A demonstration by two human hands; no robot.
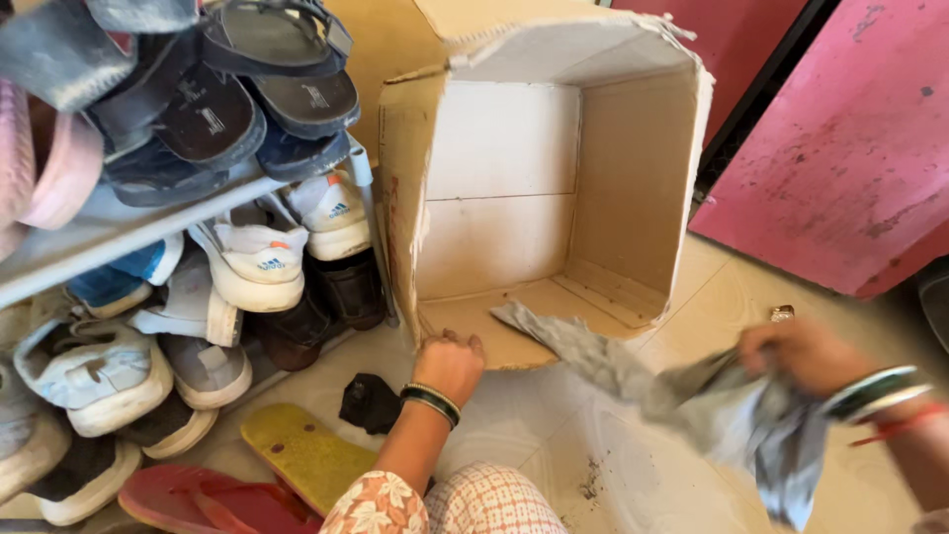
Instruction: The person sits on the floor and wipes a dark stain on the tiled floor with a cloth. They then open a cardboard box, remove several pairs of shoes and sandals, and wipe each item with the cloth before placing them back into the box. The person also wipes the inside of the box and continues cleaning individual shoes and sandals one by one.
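A large cardboard box (633, 148) lies on its side on the tiled floor, its open face towards me and nothing inside. My left hand (450, 364) grips the box's lower front flap near its left corner. My right hand (801, 354) holds a crumpled grey cloth (692, 391), blurred by movement. One end of the cloth stretches left to the box's front edge; the rest hangs below my hand. Both wrists wear bangles.
A shoe rack (148, 227) crammed with sandals and white sneakers stands at the left, touching the box. A yellow flip-flop (297, 455), a red one (198, 499) and a small black item (371, 403) lie on the floor. A pink door (850, 148) is at the right.
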